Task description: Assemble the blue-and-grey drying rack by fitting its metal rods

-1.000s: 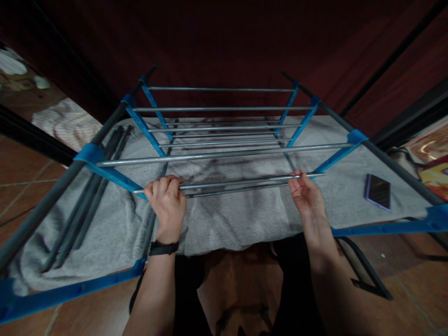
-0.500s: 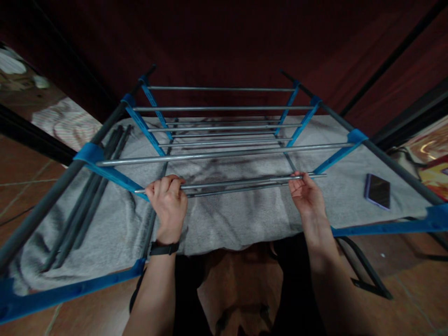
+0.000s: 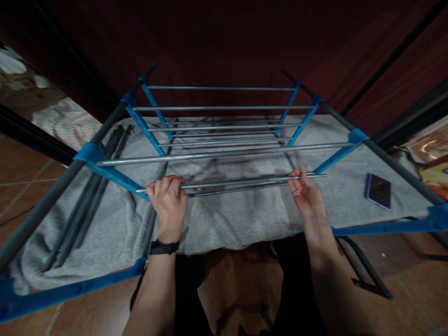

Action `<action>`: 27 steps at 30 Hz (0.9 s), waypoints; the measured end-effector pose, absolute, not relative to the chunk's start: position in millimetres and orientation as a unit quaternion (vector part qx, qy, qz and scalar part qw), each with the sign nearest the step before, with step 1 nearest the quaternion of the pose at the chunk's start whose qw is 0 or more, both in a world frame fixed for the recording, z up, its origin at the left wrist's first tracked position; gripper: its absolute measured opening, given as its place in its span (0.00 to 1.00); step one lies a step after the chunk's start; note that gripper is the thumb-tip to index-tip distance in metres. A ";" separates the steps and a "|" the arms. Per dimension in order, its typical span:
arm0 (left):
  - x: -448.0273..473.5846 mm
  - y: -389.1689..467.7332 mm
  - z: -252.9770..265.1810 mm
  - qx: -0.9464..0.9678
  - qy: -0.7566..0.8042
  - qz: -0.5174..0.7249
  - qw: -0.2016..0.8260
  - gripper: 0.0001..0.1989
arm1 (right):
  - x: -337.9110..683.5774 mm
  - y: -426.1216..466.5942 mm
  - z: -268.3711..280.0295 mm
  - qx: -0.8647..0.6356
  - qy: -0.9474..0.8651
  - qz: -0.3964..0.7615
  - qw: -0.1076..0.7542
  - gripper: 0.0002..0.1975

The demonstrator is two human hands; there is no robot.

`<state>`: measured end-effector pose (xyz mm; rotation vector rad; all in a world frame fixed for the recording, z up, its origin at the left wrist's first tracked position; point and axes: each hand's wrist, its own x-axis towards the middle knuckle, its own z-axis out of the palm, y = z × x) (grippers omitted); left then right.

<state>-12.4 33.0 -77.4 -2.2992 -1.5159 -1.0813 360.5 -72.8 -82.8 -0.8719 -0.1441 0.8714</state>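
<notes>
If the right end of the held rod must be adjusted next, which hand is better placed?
Probably the right hand: it holds the rod close to that end, near a blue bracket, while the left hand grips near the opposite end.

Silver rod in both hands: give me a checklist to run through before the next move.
1. Left grip: ok. The left hand wraps over the silver rod near one end.
2. Right grip: ok. The right hand pinches it near the other end, fingertips up.
3. Rod seated in the blue brackets: cannot tell. Its ends overlap them in this view.
4. Phone away from the hands: ok. It lies apart, to the right.
5. Dark tubes out of the way: ok. They lie left of the left hand.
</notes>
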 end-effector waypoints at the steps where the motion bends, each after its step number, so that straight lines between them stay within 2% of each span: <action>1: -11.8 32.6 -76.8 -0.775 -0.510 -0.363 0.091 0.14 | 360.7 -73.0 -83.4 -0.408 -0.069 0.407 0.815 0.05; 8: -9.0 31.6 -73.4 -0.777 -0.515 -0.354 0.078 0.12 | 362.7 -72.8 -85.9 -0.411 -0.051 0.395 0.820 0.05; 14: -8.3 33.7 -75.0 -0.821 -0.452 -0.336 0.099 0.10 | 367.6 -74.5 -87.1 -0.410 -0.040 0.386 0.826 0.04; 19: -6.5 33.2 -73.5 -0.833 -0.434 -0.335 0.073 0.11 | 372.1 -75.7 -87.4 -0.402 -0.031 0.391 0.827 0.02; 27: -6.4 33.7 -72.8 -0.847 -0.417 -0.327 0.043 0.09 | 372.4 -76.0 -81.0 -0.399 -0.012 0.390 0.830 0.05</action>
